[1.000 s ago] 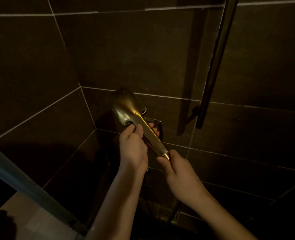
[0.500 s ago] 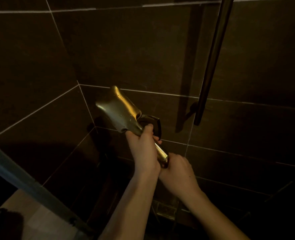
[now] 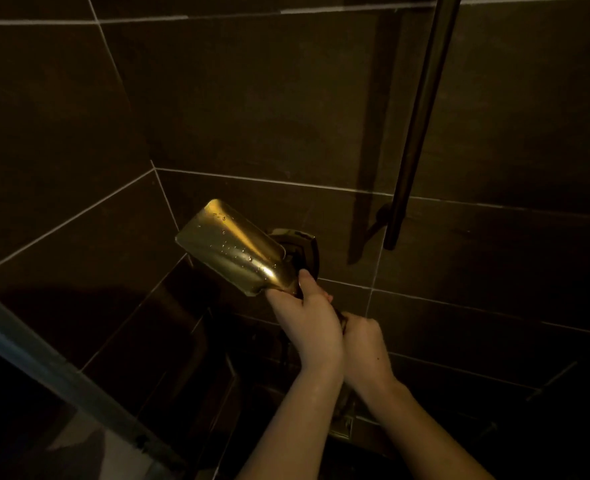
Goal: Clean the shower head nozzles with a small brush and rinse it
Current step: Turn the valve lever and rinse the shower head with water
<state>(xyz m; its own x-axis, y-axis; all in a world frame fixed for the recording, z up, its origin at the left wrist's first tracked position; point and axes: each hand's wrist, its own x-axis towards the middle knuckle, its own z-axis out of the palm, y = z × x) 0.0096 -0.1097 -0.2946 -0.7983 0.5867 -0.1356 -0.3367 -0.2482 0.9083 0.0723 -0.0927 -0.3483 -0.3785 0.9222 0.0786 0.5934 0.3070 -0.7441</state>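
A gold, flat rectangular shower head (image 3: pixel 229 249) with water drops on its back points up and to the left in front of the tiled corner. My left hand (image 3: pixel 307 323) is closed around the handle just below the head. My right hand (image 3: pixel 362 337) is closed around the handle's lower end, touching the left hand. The nozzle side faces away and is hidden. No brush is visible.
A wall holder (image 3: pixel 300 251) sits on the dark tiles right behind the shower head. A dark vertical rail (image 3: pixel 421 109) runs down the wall at the right. A glass door edge (image 3: pixel 54 372) crosses the lower left. A metal fitting (image 3: pixel 342 429) glints between my forearms.
The shower head has tilted over to the left and swung outward. My left hand slid up the handle and my right hand closed in against it.
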